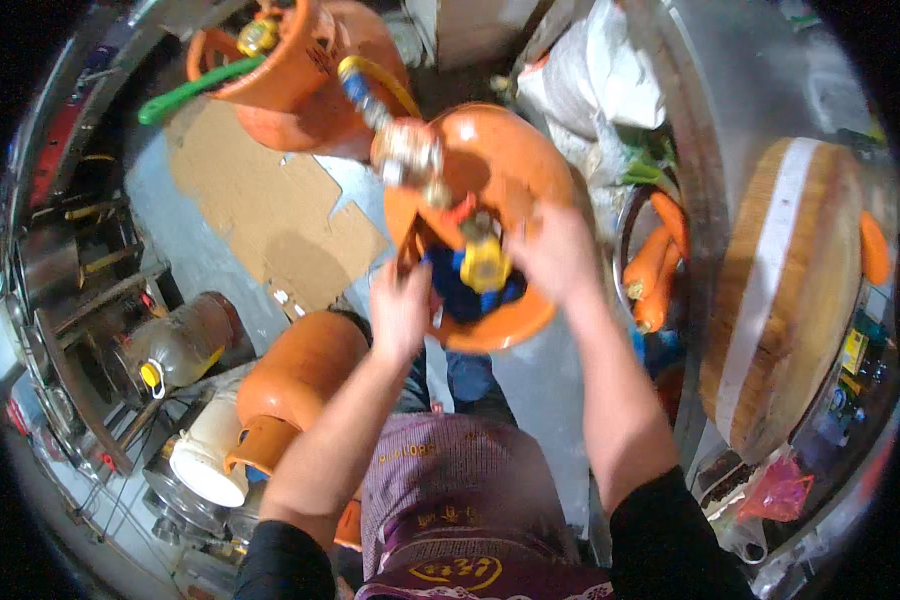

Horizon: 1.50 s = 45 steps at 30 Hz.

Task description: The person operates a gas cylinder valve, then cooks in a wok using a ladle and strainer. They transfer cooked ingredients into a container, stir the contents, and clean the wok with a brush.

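Observation:
An orange gas cylinder (495, 146) stands right in front of me, its top collar facing up. My left hand (401, 307) grips the left side of this collar. On the opposite side, my right hand (559, 255) is closed around the collar too, slightly blurred. Inside the collar sits a valve with a yellow cap-like part (485, 264). A metal gas regulator (407, 152) lies over the cylinder's far left shoulder, with a yellow hose (382, 75) running from it. Whether the regulator is joined to the valve is unclear.
Another orange cylinder (311, 112) stands at the far left, a green handle (199, 88) by its collar. Cardboard (270, 202) covers some floor. A third cylinder (307, 367) is near my left arm. Carrots (649, 266) and a thick round wooden chopping block (784, 300) are at right.

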{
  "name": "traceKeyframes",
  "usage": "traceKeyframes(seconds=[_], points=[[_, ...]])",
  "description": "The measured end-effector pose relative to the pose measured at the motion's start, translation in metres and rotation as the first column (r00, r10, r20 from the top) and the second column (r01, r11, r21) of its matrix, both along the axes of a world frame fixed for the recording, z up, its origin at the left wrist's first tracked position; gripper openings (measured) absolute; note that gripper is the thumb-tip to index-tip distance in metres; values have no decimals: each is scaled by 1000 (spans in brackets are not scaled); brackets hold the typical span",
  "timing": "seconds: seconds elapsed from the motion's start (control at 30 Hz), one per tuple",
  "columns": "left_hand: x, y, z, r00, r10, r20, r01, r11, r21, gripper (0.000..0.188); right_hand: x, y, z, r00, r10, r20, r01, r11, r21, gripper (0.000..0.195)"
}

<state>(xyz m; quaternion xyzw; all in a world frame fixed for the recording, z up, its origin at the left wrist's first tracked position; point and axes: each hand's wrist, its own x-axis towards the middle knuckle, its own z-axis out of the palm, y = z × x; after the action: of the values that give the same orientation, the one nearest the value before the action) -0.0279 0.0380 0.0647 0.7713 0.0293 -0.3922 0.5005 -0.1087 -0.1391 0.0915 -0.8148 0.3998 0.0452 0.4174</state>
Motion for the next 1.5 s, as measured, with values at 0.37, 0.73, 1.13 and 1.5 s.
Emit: traceKeyframes(seconds=[0.37,0.73,1.13,1.5], points=[[-60,40,-33,990,-44,132,44,999,2,11,-61,40,-10,992,-122,20,124,983,-133,28],[-152,196,-82,946,-311,-86,322,930,180,26,-181,191,-60,981,7,-195,95,855,510,51],[-147,209,-79,799,-587,-130,598,754,271,32,-183,190,-64,994,-29,-106,65,929,363,32],[-11,-19,-9,993,8,-117,-28,985,-171,14,-13,-25,0,988,-141,-59,131,980,-152,19]])
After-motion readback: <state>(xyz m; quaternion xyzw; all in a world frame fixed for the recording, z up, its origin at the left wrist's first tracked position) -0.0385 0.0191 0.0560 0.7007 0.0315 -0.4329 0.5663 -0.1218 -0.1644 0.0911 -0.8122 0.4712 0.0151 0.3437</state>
